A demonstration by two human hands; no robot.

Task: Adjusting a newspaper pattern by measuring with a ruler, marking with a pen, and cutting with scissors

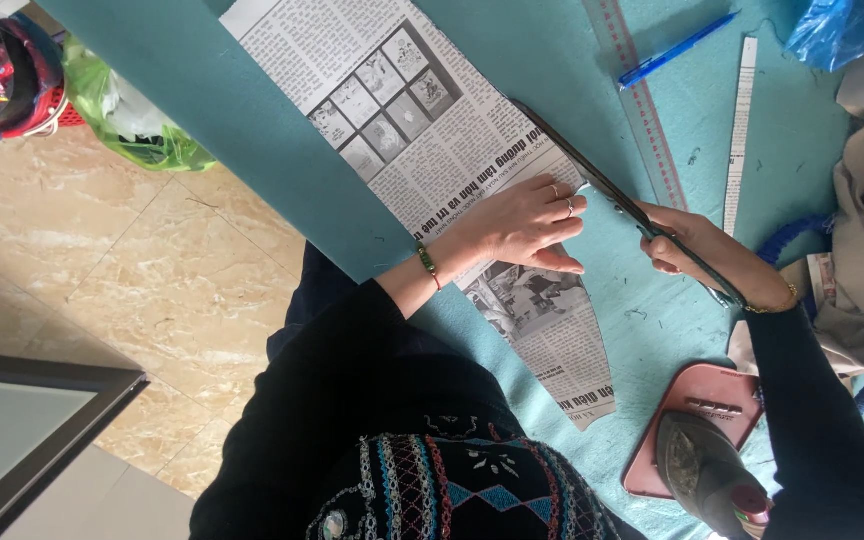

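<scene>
The left hand (pixel 527 225) lies flat and open on the newspaper sheet (pixel 452 160), which lies across the middle of the teal worktop (pixel 252 130). The right hand (pixel 697 250) grips long scissors (pixel 602 185), blades at the paper's right edge. I judge the part near the person already cut to shape; the far part remains.

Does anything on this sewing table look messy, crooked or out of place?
Nothing looks damaged. The newspaper sheet lies slanted across the teal table, pinned flat by the left hand, while the right hand runs scissors along its edge. Small thread scraps dot the cloth nearby.
</scene>
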